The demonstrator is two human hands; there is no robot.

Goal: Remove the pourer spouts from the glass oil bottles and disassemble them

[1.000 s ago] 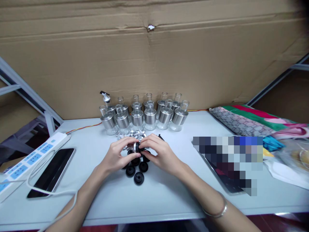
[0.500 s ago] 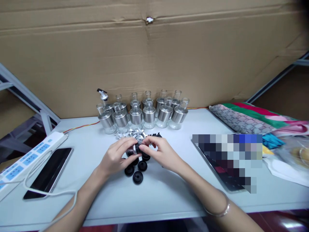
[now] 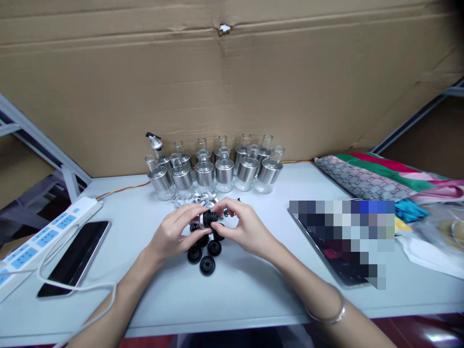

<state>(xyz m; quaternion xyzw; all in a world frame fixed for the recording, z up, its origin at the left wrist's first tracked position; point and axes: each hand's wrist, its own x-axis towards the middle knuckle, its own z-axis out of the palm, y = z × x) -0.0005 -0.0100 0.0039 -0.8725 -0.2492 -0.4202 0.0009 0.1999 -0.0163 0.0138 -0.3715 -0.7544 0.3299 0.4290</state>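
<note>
Left hand point(image 3: 174, 232) and right hand point(image 3: 246, 227) at a stopper point(image 3: 208, 219), above a table point(image 3: 253, 299) with 12 bottles point(image 3: 224, 175).
The left hand pinches the stopper's silver end between thumb and fingers; the right hand is curved narrowly round its black ribbed end, though whether it grips or only touches I cannot tell. The stopper lies tilted on its side in the air, over black caps point(image 3: 207, 265) and just in front of a pile of silver parts point(image 3: 188, 199). Behind stand the bottles in 2 rows of 6, the back left bottle topped by a pourer point(image 3: 155, 143). A phone point(image 3: 74, 258) lies well to the left, beside a power strip point(image 3: 47, 241); a bracelet point(image 3: 328, 319) rings the right forearm.
</note>
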